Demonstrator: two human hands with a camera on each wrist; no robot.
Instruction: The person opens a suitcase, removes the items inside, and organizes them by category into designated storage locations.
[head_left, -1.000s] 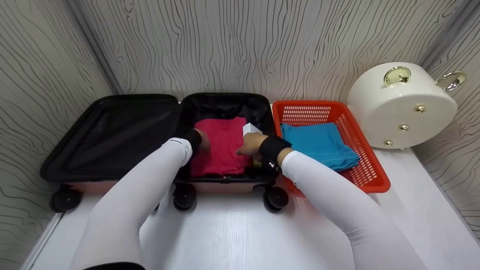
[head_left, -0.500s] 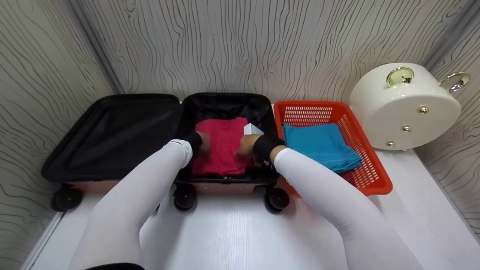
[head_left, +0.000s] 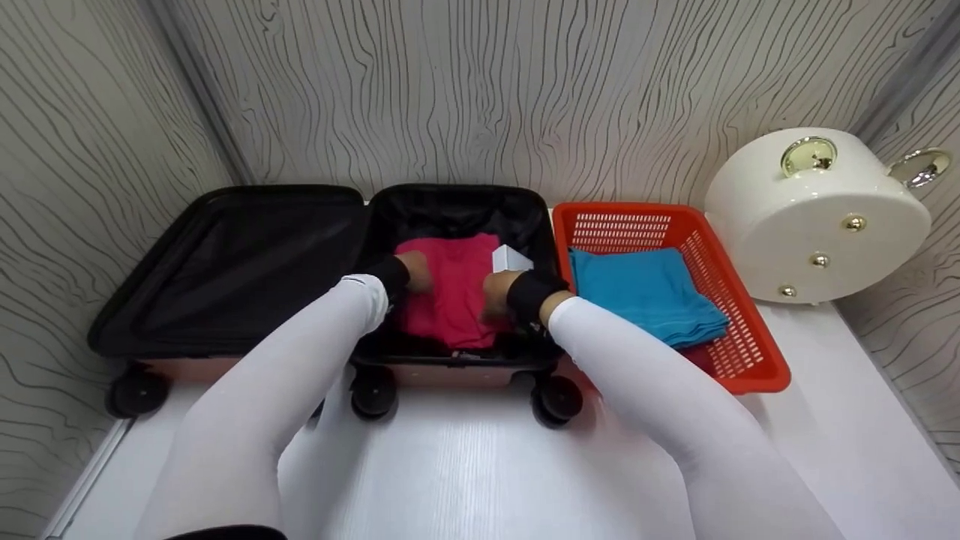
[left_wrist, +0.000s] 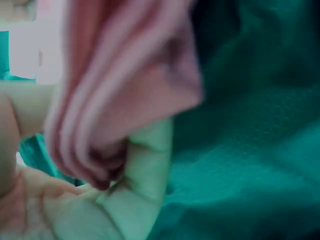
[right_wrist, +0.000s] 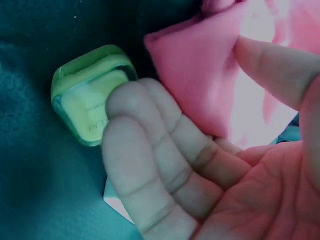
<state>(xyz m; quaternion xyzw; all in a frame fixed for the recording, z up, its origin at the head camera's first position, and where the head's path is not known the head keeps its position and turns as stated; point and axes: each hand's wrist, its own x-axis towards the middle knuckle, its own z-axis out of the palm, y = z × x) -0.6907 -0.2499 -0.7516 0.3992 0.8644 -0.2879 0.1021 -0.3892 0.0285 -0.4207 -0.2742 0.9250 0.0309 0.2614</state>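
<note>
A folded red cloth lies in the black-lined half of an open suitcase. My left hand grips its left side; several folded layers sit between thumb and fingers in the left wrist view. At the right side is my right hand, its thumb on top of the cloth and one finger partly hidden beneath it, pinching the corner. The other fingers extend beside a green-framed, squarish container on the lining. A white box stands just beyond that hand.
The suitcase's other half lies open to the left, black inside. To the right stands a red plastic basket holding folded blue cloth. A round white case with gold handles is behind it. Patterned walls border the back and sides.
My left hand has come up slightly and shows more, and the cloth's front left edge has shifted back and inward. The right hand has turned and drawn in a little against the cloth.
</note>
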